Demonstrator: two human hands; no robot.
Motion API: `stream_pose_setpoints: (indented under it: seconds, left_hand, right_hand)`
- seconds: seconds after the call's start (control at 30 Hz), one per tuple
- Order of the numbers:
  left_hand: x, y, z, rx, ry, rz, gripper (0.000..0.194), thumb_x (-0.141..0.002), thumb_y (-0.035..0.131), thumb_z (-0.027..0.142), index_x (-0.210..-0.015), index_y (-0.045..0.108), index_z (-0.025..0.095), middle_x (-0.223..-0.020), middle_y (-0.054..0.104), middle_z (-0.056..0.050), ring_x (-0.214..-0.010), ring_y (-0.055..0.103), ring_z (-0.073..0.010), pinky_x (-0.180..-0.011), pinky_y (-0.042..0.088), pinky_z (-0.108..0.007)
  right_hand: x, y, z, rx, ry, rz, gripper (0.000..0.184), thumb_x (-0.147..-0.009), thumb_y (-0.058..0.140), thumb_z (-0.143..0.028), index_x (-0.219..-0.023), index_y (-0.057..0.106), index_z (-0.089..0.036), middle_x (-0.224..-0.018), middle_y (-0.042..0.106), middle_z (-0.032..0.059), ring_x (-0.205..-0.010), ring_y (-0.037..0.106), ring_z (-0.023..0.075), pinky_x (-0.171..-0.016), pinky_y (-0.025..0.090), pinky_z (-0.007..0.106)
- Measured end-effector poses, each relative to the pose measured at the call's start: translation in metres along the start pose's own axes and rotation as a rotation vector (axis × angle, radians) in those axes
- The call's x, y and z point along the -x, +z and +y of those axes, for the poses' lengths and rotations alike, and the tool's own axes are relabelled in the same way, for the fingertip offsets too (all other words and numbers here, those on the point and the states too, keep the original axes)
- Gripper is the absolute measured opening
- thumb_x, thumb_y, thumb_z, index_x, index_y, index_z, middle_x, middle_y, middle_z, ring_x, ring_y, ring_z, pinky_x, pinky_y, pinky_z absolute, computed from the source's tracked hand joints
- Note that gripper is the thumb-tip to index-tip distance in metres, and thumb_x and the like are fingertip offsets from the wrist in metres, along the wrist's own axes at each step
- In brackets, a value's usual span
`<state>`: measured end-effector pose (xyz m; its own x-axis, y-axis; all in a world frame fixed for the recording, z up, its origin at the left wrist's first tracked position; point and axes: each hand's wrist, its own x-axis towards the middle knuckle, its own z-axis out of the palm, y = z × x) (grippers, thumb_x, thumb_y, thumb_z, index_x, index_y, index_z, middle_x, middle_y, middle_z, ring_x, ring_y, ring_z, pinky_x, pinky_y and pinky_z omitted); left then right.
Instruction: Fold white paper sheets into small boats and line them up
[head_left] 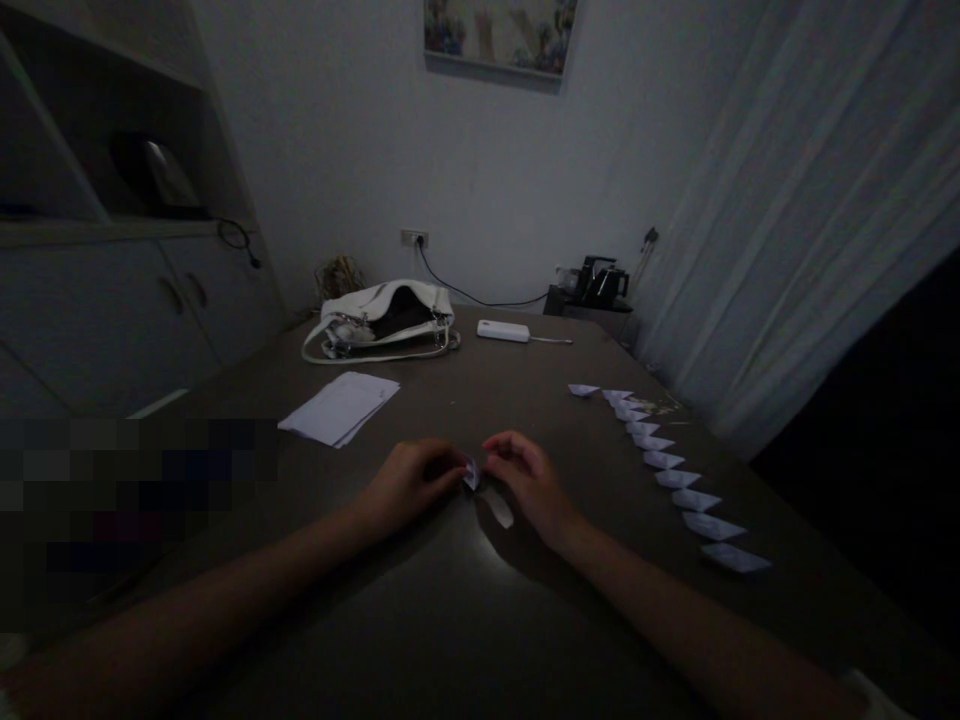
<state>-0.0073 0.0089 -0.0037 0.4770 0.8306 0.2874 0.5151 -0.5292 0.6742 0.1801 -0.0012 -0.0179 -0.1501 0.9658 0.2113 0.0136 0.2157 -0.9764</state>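
Note:
My left hand (412, 478) pinches a small piece of folded white paper (471, 473) between thumb and fingertips, just above the table. Close by on the right, my right hand (531, 488) has its fingers bent, with a gap between thumb and index finger. Its fingertips are beside the paper; whether they touch it I cannot tell. Beneath the hands is a pale patch (496, 508), either paper or reflected light. On the right side of the table stands a curved row of several folded paper boats (696, 499).
A stack of white paper sheets (341, 408) lies left of centre. Farther back are a white handbag (390, 318) and a white power bank (502, 331) with a short cable. The dark table (450, 620) reaches toward the wall; a curtain (750, 220) hangs at right.

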Motion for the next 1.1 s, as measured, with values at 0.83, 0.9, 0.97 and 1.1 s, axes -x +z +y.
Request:
stream_pose_setpoints:
  seconds: [0.83, 0.9, 0.97, 1.1]
  left_hand:
    - [-0.001, -0.001, -0.006, 0.062, 0.022, -0.098, 0.019, -0.079, 0.055, 0.013, -0.093, 0.067, 0.016, -0.089, 0.067, -0.004, -0.08, 0.061, -0.0169, -0.071, 0.044, -0.025]
    - [-0.001, 0.0, -0.008, 0.089, 0.017, -0.11, 0.019, -0.078, 0.055, 0.012, -0.094, 0.067, 0.016, -0.088, 0.067, -0.004, -0.08, 0.061, -0.0168, -0.07, 0.045, -0.025]
    - [-0.001, 0.001, -0.009, 0.11, 0.009, -0.104, 0.018, -0.078, 0.056, 0.014, -0.093, 0.067, 0.015, -0.088, 0.067, -0.004, -0.08, 0.062, -0.0169, -0.07, 0.045, -0.025]
    - [-0.001, 0.0, -0.009, 0.119, -0.023, -0.062, 0.016, -0.077, 0.059, 0.015, -0.09, 0.068, 0.014, -0.087, 0.068, -0.004, -0.081, 0.062, -0.0171, -0.072, 0.046, -0.026]
  right_hand:
    - [0.002, 0.002, -0.012, -0.611, 0.217, -0.055, 0.019, -0.066, 0.067, -0.022, -0.083, 0.063, -0.017, -0.081, 0.052, 0.003, -0.08, 0.051, 0.0174, -0.074, 0.05, 0.039]
    - [0.001, 0.0, -0.011, -0.671, 0.256, -0.037, 0.02, -0.065, 0.067, -0.022, -0.084, 0.063, -0.017, -0.078, 0.052, 0.0026, -0.079, 0.05, 0.0174, -0.074, 0.05, 0.038]
    - [0.0, -0.001, -0.011, -0.726, 0.295, -0.034, 0.021, -0.064, 0.066, -0.021, -0.084, 0.063, -0.016, -0.078, 0.052, 0.0023, -0.079, 0.05, 0.017, -0.074, 0.049, 0.039]
    - [-0.002, -0.003, -0.013, -0.827, 0.337, -0.065, 0.023, -0.064, 0.067, -0.02, -0.086, 0.063, -0.014, -0.079, 0.053, 0.0021, -0.078, 0.05, 0.0161, -0.076, 0.049, 0.039]
